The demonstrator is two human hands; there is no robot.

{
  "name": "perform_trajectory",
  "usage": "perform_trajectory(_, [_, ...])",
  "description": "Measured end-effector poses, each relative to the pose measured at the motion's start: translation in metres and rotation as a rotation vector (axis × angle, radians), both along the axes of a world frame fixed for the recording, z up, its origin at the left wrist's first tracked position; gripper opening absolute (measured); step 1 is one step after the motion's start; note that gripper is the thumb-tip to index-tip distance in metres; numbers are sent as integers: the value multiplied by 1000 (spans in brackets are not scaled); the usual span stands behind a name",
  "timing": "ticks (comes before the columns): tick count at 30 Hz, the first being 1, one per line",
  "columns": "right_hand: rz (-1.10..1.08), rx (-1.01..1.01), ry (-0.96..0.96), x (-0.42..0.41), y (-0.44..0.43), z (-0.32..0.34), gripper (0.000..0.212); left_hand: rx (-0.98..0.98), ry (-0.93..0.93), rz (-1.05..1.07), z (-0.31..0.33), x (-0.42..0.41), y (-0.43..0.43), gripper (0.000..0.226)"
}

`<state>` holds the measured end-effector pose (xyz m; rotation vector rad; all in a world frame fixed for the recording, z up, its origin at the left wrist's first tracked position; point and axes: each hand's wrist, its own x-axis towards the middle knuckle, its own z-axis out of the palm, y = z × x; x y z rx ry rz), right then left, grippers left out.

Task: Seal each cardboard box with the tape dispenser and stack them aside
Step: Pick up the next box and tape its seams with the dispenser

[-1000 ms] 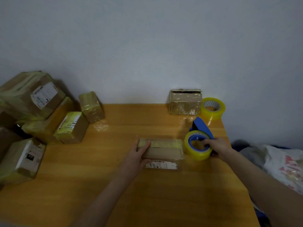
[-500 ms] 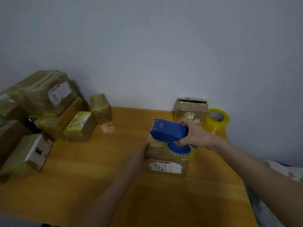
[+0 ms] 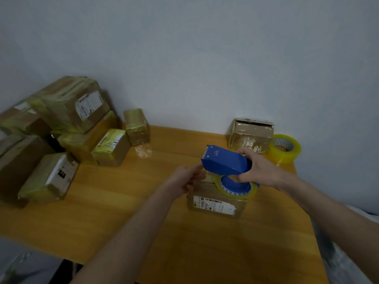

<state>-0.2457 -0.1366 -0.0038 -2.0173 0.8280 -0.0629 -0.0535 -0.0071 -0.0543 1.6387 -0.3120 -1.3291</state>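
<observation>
The wooden table carries a heap of taped boxes along its left side, an open-topped box at the back right, and the labelled cardboard box lying flat right of the middle. Over that box is the blue tape dispenser, its roll resting on the box's top, with the right hand wrapped round the handle. The left hand curls its fingers at the dispenser's front edge, though I can't tell whether they pinch anything, and a spare tape roll sits beside the open-topped box.
</observation>
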Motion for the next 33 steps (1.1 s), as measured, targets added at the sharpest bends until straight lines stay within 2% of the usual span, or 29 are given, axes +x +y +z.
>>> perform_trajectory(2, [17,-37,15,2,1,-1,59,-20,-54,57,-2,1,-1,13])
perform_trajectory(5, [43,-129,40,10,3,1,64,-21,-291,73,-4,9,-1,10])
perform_trajectory(8, [100,-229,85,19,5,8,67,-11,-389,43,-3,15,2,10])
perform_trajectory(13, [129,-346,178,7,-10,24,69,58,-438,139,-16,47,25,19])
perform_trajectory(21, [154,-370,249,-2,-8,13,72,48,-425,146,-36,42,35,19])
perform_trajectory(27, [140,-388,298,3,-8,8,71,114,-577,149,-57,31,15,25])
perform_trajectory(31, [136,-439,327,16,-3,6,70,210,-758,-4,-77,19,6,19])
perform_trajectory(33, [143,-474,341,23,1,2,69,263,-846,-142,-83,16,7,27])
